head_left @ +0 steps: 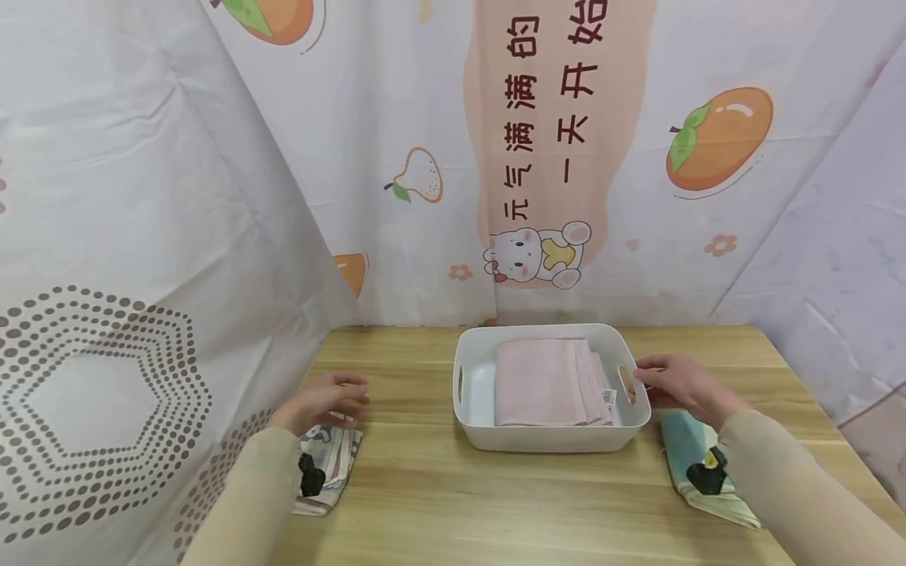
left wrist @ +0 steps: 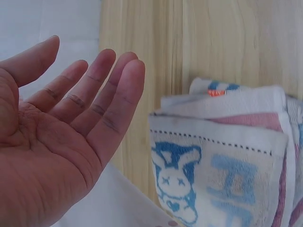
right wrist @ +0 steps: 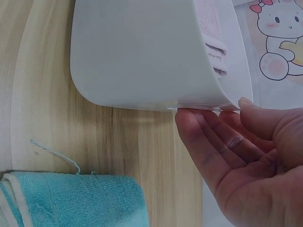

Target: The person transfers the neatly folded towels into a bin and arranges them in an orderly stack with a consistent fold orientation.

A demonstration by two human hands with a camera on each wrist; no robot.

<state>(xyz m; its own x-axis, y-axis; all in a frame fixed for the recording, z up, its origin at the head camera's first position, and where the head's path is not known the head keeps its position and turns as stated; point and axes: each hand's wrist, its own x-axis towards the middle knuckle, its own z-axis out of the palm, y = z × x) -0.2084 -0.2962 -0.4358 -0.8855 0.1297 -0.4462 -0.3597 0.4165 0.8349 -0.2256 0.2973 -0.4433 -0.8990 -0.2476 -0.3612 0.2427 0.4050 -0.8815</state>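
Observation:
A white plastic basket stands on the table with a folded pink towel inside it. My right hand holds the basket's right end by the rim: in the right wrist view the thumb is at the top edge, while the fingers press against the outer wall by the handle hole. My left hand hovers with fingers spread and nothing in it. Below and beside it lies a folded white towel with a blue rabbit print and reddish stripes.
A folded teal and cream towel lies just right of the basket, partly under my right forearm. The wooden table meets a printed curtain at the back. Another pale curtain hangs along the left side.

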